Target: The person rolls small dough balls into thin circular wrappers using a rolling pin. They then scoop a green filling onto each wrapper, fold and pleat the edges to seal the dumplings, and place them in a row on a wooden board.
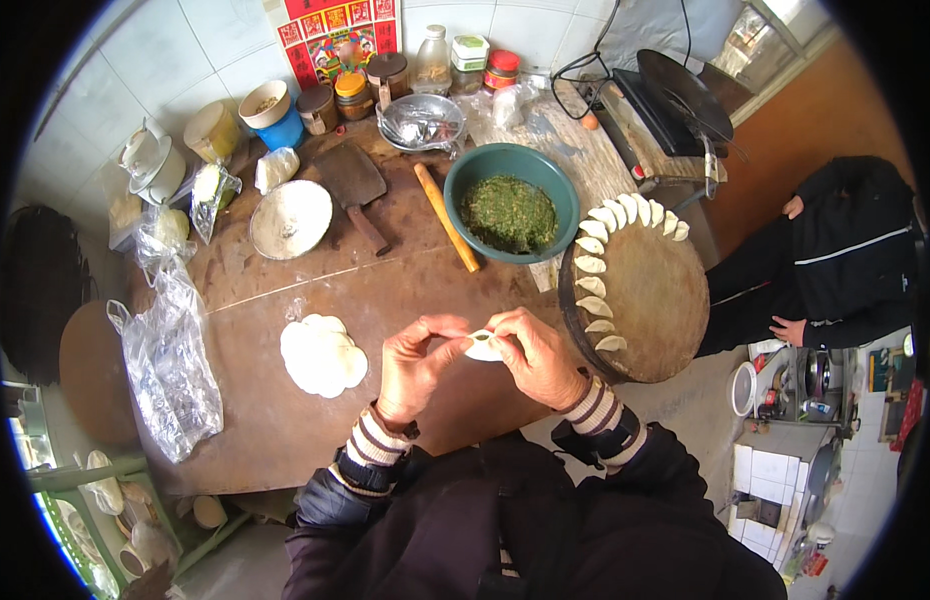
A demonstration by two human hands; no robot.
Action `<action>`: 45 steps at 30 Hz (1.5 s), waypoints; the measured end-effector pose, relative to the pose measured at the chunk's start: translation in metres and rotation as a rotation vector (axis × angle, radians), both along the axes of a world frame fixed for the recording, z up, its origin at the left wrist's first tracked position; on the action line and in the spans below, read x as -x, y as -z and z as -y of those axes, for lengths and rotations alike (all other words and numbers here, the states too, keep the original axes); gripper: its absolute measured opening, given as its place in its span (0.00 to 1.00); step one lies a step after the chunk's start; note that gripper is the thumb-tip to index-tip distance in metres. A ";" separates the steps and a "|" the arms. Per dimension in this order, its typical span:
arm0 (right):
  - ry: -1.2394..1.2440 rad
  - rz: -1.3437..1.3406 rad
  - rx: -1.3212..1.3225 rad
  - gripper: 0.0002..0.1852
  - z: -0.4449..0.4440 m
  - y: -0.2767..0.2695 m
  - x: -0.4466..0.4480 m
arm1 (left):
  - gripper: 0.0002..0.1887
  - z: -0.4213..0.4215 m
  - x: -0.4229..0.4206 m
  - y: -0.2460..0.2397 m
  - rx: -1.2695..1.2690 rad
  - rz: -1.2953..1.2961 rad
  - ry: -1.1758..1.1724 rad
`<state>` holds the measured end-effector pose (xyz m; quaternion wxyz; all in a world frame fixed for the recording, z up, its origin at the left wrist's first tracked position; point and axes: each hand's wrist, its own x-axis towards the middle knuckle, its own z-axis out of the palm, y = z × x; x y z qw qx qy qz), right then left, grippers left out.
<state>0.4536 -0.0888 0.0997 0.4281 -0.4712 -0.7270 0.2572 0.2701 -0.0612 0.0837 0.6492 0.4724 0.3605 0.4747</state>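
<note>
Between my two hands a partly folded dumpling [486, 349] is held above the front of the wooden table. My left hand [420, 364] pinches its left end between thumb and fingers, and my right hand [536, 356] grips the right end. A small gap in its upper edge shows dark green inside. To the left lies an overlapping pile of round dough wrappers [322, 356]. Beyond my hands stands a green basin [451, 199] with chopped green filling [510, 210] in it. On a thick round wooden board [652, 292] at the right, several folded dumplings [594, 306] form a curved row along the rim.
A wooden rolling pin [446, 217], a cleaver [352, 180] and a bowl of white flour [291, 219] lie farther back. At the left is a clear plastic bag [172, 360]. Jars [352, 96] line the wall. A person in dark clothes [832, 255] stands beyond the round board.
</note>
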 end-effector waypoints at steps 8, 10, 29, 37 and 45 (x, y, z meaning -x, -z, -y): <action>0.043 -0.042 0.025 0.05 0.001 -0.003 0.002 | 0.06 0.001 -0.007 -0.007 -0.418 -0.288 -0.131; 0.048 -0.067 0.035 0.05 0.001 -0.008 0.002 | 0.06 0.001 -0.007 -0.013 -0.438 -0.303 -0.156; 0.008 -0.213 0.164 0.04 0.003 -0.017 0.008 | 0.04 0.015 0.009 -0.014 -0.467 -0.441 -0.052; -0.076 -0.034 -0.050 0.05 0.000 -0.032 0.002 | 0.13 0.010 0.011 -0.025 -0.420 -0.297 0.003; -0.056 -0.020 -0.042 0.05 0.003 -0.029 0.000 | 0.09 0.013 0.000 -0.018 -0.271 -0.182 0.004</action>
